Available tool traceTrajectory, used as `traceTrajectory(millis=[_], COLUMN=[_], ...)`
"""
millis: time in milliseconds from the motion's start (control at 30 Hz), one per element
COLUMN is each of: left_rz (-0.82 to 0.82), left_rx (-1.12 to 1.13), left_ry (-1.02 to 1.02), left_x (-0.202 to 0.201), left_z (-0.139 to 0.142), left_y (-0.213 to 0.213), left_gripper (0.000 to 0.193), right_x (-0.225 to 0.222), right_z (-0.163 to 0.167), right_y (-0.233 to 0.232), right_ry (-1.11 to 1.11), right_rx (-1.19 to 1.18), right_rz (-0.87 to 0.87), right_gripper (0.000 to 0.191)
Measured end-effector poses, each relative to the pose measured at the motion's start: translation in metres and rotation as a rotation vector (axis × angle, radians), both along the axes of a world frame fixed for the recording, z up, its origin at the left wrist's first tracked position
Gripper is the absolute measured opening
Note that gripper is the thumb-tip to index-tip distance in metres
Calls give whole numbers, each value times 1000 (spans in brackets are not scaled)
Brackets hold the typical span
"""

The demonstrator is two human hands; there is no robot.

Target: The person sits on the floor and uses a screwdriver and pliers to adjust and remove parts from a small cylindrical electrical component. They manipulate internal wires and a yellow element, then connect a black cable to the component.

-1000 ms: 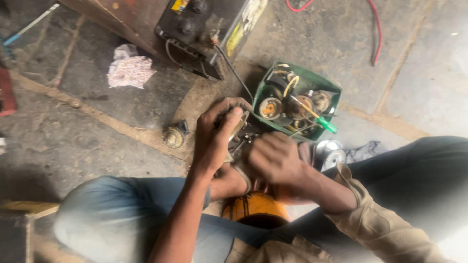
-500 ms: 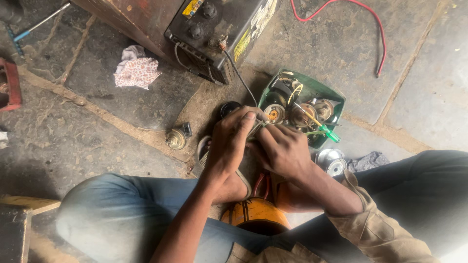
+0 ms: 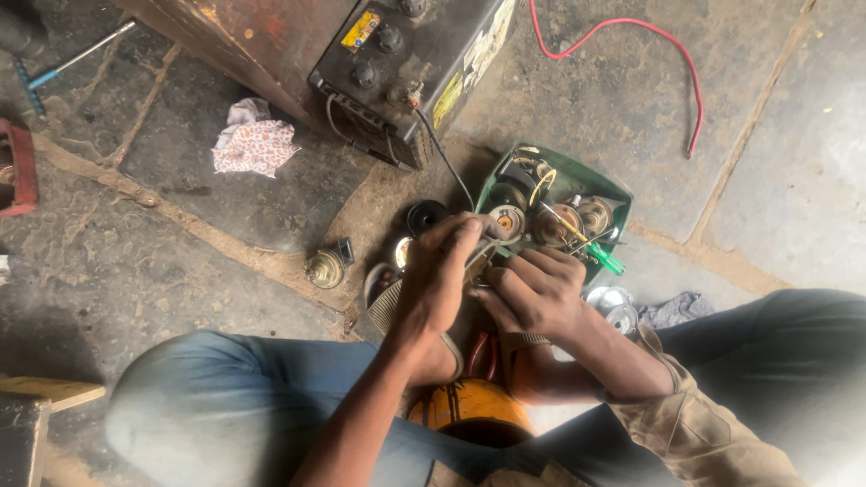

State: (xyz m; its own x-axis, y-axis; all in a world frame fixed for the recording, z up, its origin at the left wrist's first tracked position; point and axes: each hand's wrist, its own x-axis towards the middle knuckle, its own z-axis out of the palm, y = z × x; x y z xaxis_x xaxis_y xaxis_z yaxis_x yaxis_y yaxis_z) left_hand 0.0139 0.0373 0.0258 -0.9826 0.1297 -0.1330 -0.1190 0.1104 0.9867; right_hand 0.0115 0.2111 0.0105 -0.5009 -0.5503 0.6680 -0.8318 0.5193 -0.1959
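Head view, looking down between the knees. Left hand (image 3: 437, 280) and right hand (image 3: 532, 293) meet over a small metal part with thin wires (image 3: 481, 255), held above the stone floor (image 3: 135, 271). Left fingers (image 3: 462, 236) curl narrowly, pinched at the part from its left; right fingers (image 3: 519, 280) are bent close on its right side, gripping from below. The part lies between the two hands, closer to the left fingertips; long axis not readable. Just beyond it, up and right: green tray (image 3: 577, 176) of round brass pieces, a green-handled screwdriver (image 3: 600, 257) lying in it.

Hidden: most of the part, covered by both hands. Orange round object (image 3: 469, 406) under the wrists, partly covered. Black battery (image 3: 406, 72) cut off by the top edge.
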Motion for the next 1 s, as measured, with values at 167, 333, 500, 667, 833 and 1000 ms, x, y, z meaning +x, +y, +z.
traceTrajectory(millis=[167, 333, 500, 667, 833, 1000], left_rz=[24, 67, 193, 150, 106, 92], left_rx=[6, -17, 70, 19, -9, -139], left_ry=[-13, -43, -98, -3, 180, 297], left_x=[2, 2, -15, -6, -1, 1], left_z=[-3, -4, -10, -13, -3, -4], left_y=[1, 2, -13, -14, -8, -1], left_gripper=[51, 51, 54, 52, 52, 56], right_x=[2, 1, 13, 27, 17, 13], right_z=[-6, -17, -24, -5, 19, 13], right_y=[1, 1, -19, -21, -22, -19], right_ry=[4, 131, 436, -393, -1534, -1973], right_rx=[-12, -56, -113, -267, -886, -1124], right_rz=[3, 25, 141, 44, -34, -3], right_gripper=[25, 27, 33, 34, 26, 21])
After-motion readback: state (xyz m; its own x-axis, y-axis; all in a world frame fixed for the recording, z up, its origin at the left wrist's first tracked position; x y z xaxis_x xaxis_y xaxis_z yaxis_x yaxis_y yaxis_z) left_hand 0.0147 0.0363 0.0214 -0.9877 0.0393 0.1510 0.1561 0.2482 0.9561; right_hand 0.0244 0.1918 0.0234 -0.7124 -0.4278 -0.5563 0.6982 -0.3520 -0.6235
